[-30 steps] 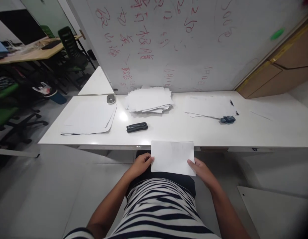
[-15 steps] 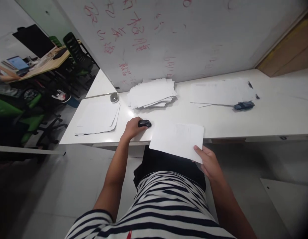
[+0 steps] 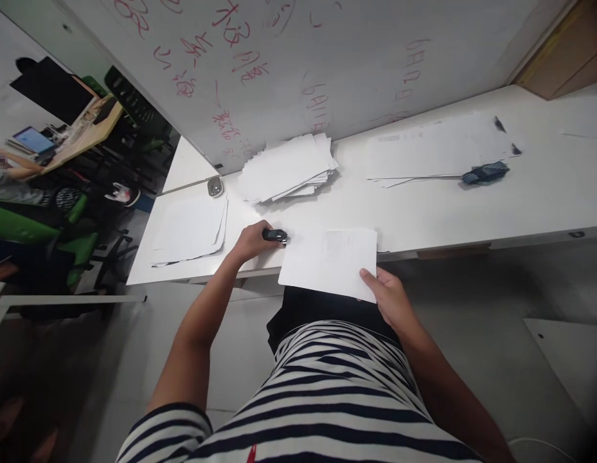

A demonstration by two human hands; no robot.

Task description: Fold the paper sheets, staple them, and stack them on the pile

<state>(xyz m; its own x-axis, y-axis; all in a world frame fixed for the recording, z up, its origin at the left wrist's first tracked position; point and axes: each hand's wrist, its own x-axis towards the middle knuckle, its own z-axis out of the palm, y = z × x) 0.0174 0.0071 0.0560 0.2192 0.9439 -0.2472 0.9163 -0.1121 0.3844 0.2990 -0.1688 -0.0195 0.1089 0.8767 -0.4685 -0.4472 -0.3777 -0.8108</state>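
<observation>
My left hand is closed around a small black stapler, whose metal front end points right, toward a sheet of paper. That white paper has faint print near its upper middle. My right hand pinches its lower right corner, thumb on top and fingers beneath. The paper's far part lies over the desk's front edge, and its near part hangs out over my lap. Its left edge is close to the stapler's front end; whether they touch I cannot tell.
Behind the stapler is a thick, uneven paper stack. Flatter papers lie at the left beside a small grey rounded object. More sheets and a dark blue crumpled item are at the right. A whiteboard stands behind.
The paper in my right hand has come closer to the stapler. My left hand has turned the stapler slightly, and its metal front now shows. The camera view has shifted and tilted.
</observation>
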